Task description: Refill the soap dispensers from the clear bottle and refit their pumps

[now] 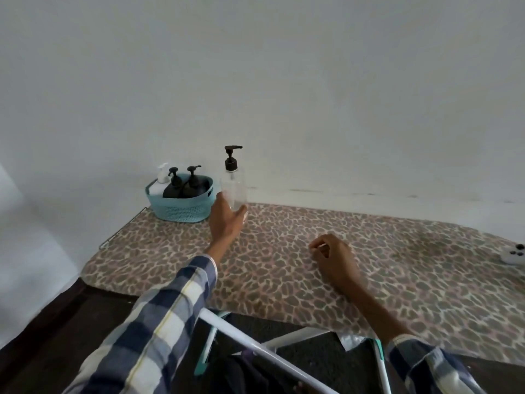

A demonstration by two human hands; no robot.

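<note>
Okay, head view: your left hand [227, 220] grips the clear dispenser [234, 191], black pump [231, 158] fitted, upright, just right of the teal basket [179, 207] with two black dispensers [184, 187]. Your right hand [333, 258] rests loosely curled on the leopard-print board [397, 265], holding nothing.

Upright clear dispenser [234, 191], black pump [231, 157] fitted.
</note>
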